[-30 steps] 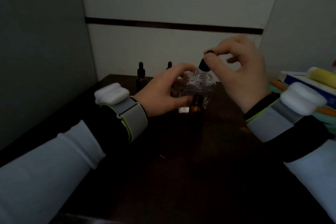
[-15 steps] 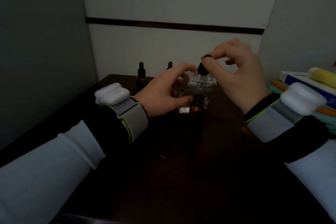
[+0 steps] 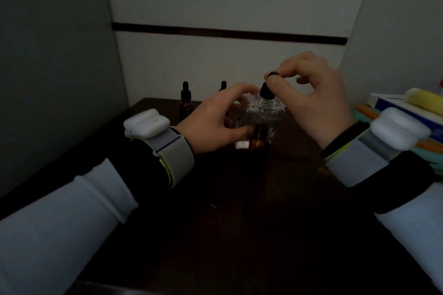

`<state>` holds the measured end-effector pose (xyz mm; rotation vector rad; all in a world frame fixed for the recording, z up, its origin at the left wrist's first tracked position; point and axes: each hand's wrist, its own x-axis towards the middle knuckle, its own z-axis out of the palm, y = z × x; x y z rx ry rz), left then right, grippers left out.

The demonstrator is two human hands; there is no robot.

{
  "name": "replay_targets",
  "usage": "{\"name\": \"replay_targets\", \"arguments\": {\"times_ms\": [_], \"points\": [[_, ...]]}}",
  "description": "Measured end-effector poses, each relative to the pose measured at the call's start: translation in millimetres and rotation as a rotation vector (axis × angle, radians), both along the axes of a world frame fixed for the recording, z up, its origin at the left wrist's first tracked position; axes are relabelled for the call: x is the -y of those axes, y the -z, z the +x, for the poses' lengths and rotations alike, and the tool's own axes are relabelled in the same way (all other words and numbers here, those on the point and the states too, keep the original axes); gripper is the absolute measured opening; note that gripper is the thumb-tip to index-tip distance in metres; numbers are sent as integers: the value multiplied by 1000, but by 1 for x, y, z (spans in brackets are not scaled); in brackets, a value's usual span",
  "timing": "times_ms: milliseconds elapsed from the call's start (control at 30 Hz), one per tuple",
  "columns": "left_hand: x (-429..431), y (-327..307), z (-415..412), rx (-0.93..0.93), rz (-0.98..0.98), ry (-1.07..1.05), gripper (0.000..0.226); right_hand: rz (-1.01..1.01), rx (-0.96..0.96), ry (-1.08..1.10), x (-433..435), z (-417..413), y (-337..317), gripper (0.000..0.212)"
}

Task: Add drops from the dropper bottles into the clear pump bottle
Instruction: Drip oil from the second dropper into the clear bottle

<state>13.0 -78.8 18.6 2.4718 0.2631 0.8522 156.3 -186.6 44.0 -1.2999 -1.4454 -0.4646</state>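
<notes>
Centrally on the dark bench [image 3: 239, 223], the left grip [image 3: 215, 120] curls round the clear bottle [image 3: 262, 115], while the right grip [image 3: 318, 105] pinches a black dropper [image 3: 266, 92] upright at its open neck, an uncapped amber bottle [image 3: 259, 140] standing just nearer.

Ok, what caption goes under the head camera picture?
Right hand pinches a black dropper at the mouth of the clear bottle, which the left hand holds.

Glossy clear plastic forms the pump bottle [image 3: 262, 112] gripped by the left hand [image 3: 215, 122], the dropper [image 3: 265, 93] pinched in the right hand [image 3: 318, 103] looks matt black rubber, the brown bottle [image 3: 259, 139] beside the left thumb shines like glass, and the table [image 3: 239, 211] beneath is dark, smooth wood.
</notes>
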Motion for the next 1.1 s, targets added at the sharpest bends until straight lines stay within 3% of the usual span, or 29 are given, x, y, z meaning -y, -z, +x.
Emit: {"name": "replay_targets", "arguments": {"times_ms": [167,367,633,1100], "points": [[0,1,1,10,-7,4,58,47,31,23,-1,1,0,10],[-1,1,0,14,1,0,57,330,-27,21,11,-5,-14,8],[-1,1,0,11,-12,-1,58,391,-33,-42,13,-5,-18,16],[0,0,0,14,-9,10,57,162,14,-48,2,-3,-2,12]]}}
